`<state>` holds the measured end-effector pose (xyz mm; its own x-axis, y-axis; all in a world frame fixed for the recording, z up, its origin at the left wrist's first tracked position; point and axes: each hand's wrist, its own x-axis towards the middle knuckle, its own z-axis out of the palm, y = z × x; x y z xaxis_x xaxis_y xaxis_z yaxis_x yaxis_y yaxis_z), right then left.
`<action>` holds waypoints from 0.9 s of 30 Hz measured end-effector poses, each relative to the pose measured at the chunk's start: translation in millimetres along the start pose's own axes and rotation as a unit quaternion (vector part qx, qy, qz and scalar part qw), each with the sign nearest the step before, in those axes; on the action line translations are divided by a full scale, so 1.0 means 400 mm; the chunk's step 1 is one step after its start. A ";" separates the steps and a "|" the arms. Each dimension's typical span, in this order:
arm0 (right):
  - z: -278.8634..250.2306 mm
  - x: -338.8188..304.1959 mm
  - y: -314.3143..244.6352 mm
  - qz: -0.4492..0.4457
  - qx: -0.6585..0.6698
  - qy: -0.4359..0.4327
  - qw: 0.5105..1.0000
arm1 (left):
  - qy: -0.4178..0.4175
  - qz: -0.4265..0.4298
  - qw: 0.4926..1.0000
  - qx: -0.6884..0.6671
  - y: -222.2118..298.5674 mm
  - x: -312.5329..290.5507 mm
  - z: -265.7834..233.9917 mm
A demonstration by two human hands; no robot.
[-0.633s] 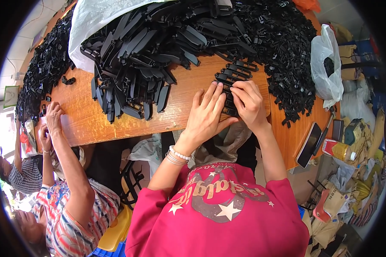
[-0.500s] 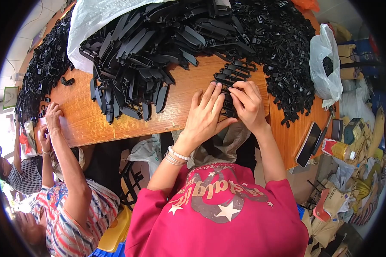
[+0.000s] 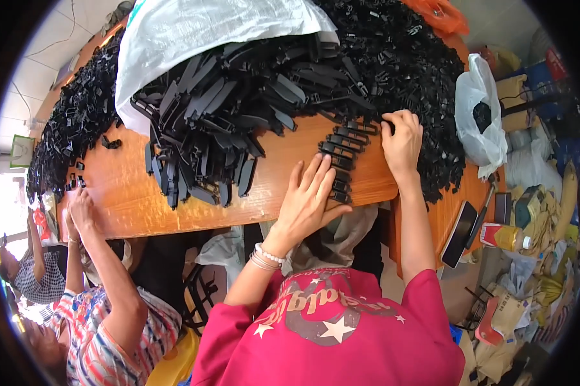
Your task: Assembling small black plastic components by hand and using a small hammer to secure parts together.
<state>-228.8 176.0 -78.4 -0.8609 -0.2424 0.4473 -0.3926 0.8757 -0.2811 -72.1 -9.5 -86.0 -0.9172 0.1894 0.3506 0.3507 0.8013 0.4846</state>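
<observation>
Head view: left hand (image 3: 308, 198) flat, nothing clenched, fingertips on the row of black parts (image 3: 342, 162) to its right!

"And the right hand (image 3: 402, 140)?"

"Just beyond the row, beside the pile (image 3: 441, 106), fingers curled; whether they're grasping anything, I can't tell."

"Looks like lining-up, left steadying."

"Next move calls for a light pinch, I'd judge, row undisturbed."

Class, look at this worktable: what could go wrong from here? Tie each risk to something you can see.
The row of black parts ends close to the table's front edge, so a nudge from the left hand might tip one off.

The right hand is beside the heap of small black pieces; brushing it could scatter some among the row.
</observation>
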 end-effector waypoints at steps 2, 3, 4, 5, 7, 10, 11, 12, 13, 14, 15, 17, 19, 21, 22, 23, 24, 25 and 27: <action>-0.004 0.013 -0.013 -0.012 -0.008 -0.014 1.000 | -0.001 0.011 1.000 0.005 -0.005 0.001 -0.006; -0.009 0.023 -0.015 -0.023 -0.009 -0.016 1.000 | 0.009 0.021 1.000 0.001 -0.009 0.004 -0.005; 0.007 0.025 -0.003 -0.025 -0.018 -0.020 0.999 | 0.014 0.019 1.000 -0.016 -0.011 0.010 -0.004; 0.018 0.020 0.006 -0.021 -0.017 -0.026 0.999 | 0.024 0.017 0.999 -0.021 -0.012 0.009 0.003; 0.003 0.007 -0.004 -0.036 -0.001 -0.019 0.999 | 0.020 0.004 1.000 -0.024 0.004 0.002 -0.010; -0.017 0.012 0.004 -0.038 0.064 0.026 0.997 | 0.020 0.018 0.999 -0.025 0.009 0.046 -0.017; -0.026 0.000 -0.003 -0.003 0.098 0.024 0.995 | 0.019 0.015 0.999 -0.026 0.007 0.053 -0.008; -0.028 -0.010 -0.026 0.028 0.139 0.016 0.990 | 0.017 0.003 1.000 -0.022 -0.005 0.052 0.000; -0.049 -0.015 -0.049 0.084 0.185 -0.009 0.979 | 0.011 -0.001 1.000 -0.020 -0.010 0.061 0.006; -0.062 -0.029 -0.068 0.085 0.225 -0.011 0.971 | 0.000 -0.003 1.000 -0.010 -0.008 0.066 0.006; -0.069 -0.040 -0.081 0.086 0.266 -0.010 0.960 | -0.009 -0.002 1.000 0.001 -0.009 0.074 0.006; -0.050 -0.080 -0.092 0.061 0.369 -0.014 0.927 | -0.005 0.001 1.000 0.006 -0.014 0.073 0.016; -0.066 -0.095 -0.133 0.057 0.363 -0.018 0.930 | 0.005 -0.002 1.000 -0.019 -0.012 0.062 0.020; -0.048 -0.103 -0.143 -0.014 0.320 0.005 0.947 | 0.012 0.000 0.999 -0.031 -0.015 0.055 0.025; -0.037 -0.108 -0.147 -0.024 0.325 0.010 0.945 | 0.021 0.003 0.999 -0.043 -0.017 0.054 0.028; -0.020 -0.109 -0.145 -0.044 0.308 0.025 0.950 | 0.019 0.002 0.999 -0.043 -0.020 0.057 0.029; -0.011 -0.113 -0.142 -0.058 0.293 0.031 0.954 | 0.017 0.005 0.999 -0.041 -0.018 0.058 0.028; -0.006 -0.116 -0.141 -0.072 0.279 0.036 0.957 | 0.014 0.008 0.999 -0.039 -0.016 0.060 0.028; -0.006 -0.120 -0.143 -0.083 0.257 0.048 0.962 | 0.015 0.006 0.999 -0.039 -0.016 0.060 0.028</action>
<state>-164.4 138.6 -81.9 -0.7487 -0.2994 0.5914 -0.6510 0.5004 -0.5708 -98.4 -3.6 -89.5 -0.9071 0.1805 0.3803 0.3762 0.7528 0.5401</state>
